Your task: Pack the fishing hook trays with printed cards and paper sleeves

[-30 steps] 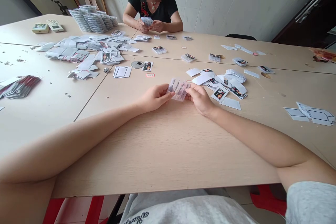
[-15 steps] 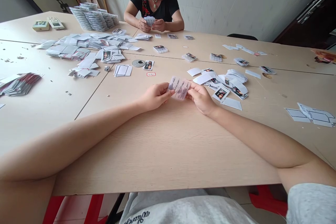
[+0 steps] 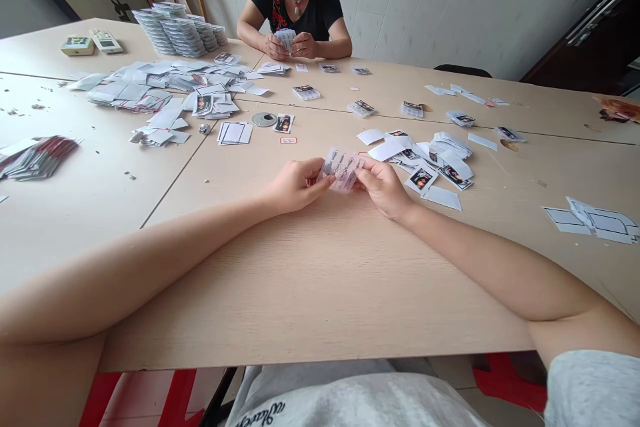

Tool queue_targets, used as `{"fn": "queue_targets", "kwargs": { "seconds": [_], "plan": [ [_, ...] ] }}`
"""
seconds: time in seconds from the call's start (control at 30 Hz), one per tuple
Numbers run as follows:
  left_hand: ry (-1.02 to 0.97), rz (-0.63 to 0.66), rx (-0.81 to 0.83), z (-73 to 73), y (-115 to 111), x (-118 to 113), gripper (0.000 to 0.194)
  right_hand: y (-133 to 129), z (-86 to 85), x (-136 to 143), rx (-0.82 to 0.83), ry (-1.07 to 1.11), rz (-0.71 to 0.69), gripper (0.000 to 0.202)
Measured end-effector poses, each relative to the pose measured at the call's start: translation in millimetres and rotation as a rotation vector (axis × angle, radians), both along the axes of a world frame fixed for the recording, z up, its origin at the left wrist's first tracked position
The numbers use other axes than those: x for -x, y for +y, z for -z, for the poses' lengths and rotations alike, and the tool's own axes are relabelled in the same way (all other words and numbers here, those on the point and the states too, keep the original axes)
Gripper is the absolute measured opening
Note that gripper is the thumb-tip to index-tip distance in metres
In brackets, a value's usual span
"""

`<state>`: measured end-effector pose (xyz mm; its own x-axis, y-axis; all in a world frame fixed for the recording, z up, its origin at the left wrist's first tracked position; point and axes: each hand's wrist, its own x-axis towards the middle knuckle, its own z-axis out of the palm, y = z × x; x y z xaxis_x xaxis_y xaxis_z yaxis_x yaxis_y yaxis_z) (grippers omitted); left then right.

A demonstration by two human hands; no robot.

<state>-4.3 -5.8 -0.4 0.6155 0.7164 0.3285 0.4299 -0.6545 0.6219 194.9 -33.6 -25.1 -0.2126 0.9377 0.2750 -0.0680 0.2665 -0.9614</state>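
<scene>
Just above the table's middle I hold a small clear plastic case (image 3: 342, 169) between both hands. Short rows of small dark metal pieces show through it; they are too small to name. My left hand (image 3: 303, 181) grips its left edge, thumb on top. At the right edge, the fingers of my right hand (image 3: 381, 185) are closed on the same case. Beyond my right hand lies a loose pile of white and printed cards (image 3: 423, 159). A round metal lid (image 3: 264, 120) and a printed card (image 3: 285, 123) lie farther off to the left.
Across the table (image 3: 310, 280), a person (image 3: 295, 13) holds similar cases. Tall stacks of clear cases (image 3: 180, 32) stand at the back left, near a big spread of cards (image 3: 150, 87). Several filled cases (image 3: 412, 109) dot the far right. More cards (image 3: 593, 219) lie at right.
The case has tilted slightly in my hands, and my left thumb has shifted a little over it. The cases held by the person opposite have turned slightly.
</scene>
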Motion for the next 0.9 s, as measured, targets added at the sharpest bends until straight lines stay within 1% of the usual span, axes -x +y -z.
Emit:
{"fn": "queue_targets", "kwargs": {
  "seconds": [0.27, 0.4, 0.5, 0.57, 0.63, 0.7, 0.83, 0.87, 0.9],
  "plan": [
    [0.007, -0.003, 0.019, -0.5, 0.2, -0.2, 0.031, 0.8, -0.7, 1.7, -0.003, -0.019, -0.002, 0.026],
    [-0.006, -0.006, 0.045, -0.9, 0.1, -0.2, 0.031, 1.4, 0.8, 0.0, 0.072, 0.006, 0.016, 0.030],
    [-0.029, -0.004, 0.154, -0.1, 1.0, 0.0, 0.026, 0.6, 0.2, -1.6, 0.129, 0.060, -0.010, 0.032],
    [-0.104, 0.002, 0.269, 2.0, 2.9, -0.3, 0.020, -0.3, -0.6, -2.0, 0.115, 0.091, -0.022, 0.031],
    [-0.200, 0.006, 0.346, 5.0, 5.4, -1.2, 0.022, -1.6, -1.8, -1.6, 0.086, 0.087, -0.025, 0.030],
    [-0.265, -0.020, 0.312, 7.8, 7.7, -2.6, 0.023, -3.6, -3.5, -0.6, 0.065, 0.052, -0.032, 0.031],
    [-0.309, -0.130, 0.098, 9.0, 8.5, -4.0, 0.028, -9.3, -7.7, 2.8, 0.013, -0.020, -0.073, 0.033],
    [-0.290, -0.116, 0.072, 8.1, 7.8, -3.6, 0.027, -10.8, -8.5, 3.7, -0.001, -0.035, -0.089, 0.033],
    [-0.257, -0.075, 0.060, 6.9, 6.9, -2.9, 0.024, -12.2, -8.9, 4.5, -0.014, -0.048, -0.105, 0.033]
  ]
}}
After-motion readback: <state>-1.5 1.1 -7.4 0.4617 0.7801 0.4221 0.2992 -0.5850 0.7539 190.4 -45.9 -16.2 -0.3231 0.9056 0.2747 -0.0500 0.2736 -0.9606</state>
